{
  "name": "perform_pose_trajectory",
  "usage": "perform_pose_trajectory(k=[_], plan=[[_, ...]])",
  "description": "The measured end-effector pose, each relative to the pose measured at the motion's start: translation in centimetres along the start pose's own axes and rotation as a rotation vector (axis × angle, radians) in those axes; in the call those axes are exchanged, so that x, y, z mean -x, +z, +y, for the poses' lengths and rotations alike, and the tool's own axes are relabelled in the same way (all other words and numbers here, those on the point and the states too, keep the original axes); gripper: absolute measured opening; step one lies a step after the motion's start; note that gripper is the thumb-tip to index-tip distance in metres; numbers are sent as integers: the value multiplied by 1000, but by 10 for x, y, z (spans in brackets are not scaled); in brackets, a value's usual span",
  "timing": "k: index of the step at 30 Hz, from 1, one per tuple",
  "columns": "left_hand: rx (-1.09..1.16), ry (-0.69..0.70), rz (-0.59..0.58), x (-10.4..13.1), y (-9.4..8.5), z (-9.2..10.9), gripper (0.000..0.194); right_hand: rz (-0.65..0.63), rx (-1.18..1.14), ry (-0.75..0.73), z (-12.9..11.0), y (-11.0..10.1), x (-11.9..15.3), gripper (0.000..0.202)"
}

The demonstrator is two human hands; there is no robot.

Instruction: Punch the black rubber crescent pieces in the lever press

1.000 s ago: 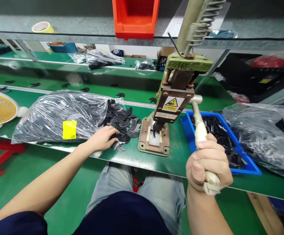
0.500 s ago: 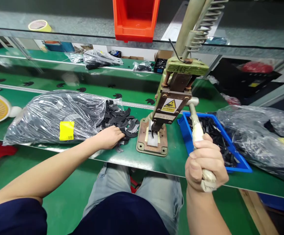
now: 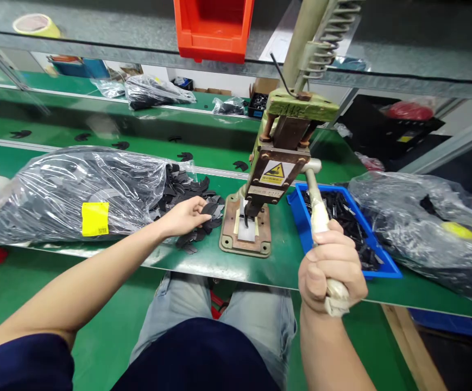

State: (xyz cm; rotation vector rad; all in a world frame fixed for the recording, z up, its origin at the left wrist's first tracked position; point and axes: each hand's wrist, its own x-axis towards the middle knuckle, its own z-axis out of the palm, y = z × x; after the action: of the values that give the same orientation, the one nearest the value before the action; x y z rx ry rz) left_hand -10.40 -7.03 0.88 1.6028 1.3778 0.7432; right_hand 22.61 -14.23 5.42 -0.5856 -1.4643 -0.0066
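My left hand pinches a dark curved piece between thumb and fingers, over a pile of black and grey pieces. The pile spills from a clear plastic bag with a yellow label. Wrapped around the taped lever handle is my right hand. The lever belongs to a green hand press. Under its punch, a small dark piece shows on the light plate of the press base.
A blue tray of black parts stands right of the press, beside another plastic bag. Overhead are a metal shelf and a red bin. Several dark pieces lie on the green surface behind.
The view has shifted, so the scene sits further left. My left hand has closed on a dark piece, which now shows at its fingertips. My right hand still grips the lever handle.
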Motion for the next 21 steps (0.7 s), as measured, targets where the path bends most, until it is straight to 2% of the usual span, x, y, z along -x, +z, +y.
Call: perform_pose_trajectory(k=[3, 7, 14, 21], plan=[[267, -67, -97, -22, 35, 6, 33, 13, 8, -5, 1, 0, 0, 21], [313, -82, -107, -48, 61, 17, 29, -7, 17, -8, 1, -1, 0, 22], [302, -90, -101, -63, 68, 18, 24, 16, 12, -20, 1, 0, 1, 23], [260, -120, -165, -73, 67, 14, 36, 9, 23, 1, 1, 0, 2, 23]])
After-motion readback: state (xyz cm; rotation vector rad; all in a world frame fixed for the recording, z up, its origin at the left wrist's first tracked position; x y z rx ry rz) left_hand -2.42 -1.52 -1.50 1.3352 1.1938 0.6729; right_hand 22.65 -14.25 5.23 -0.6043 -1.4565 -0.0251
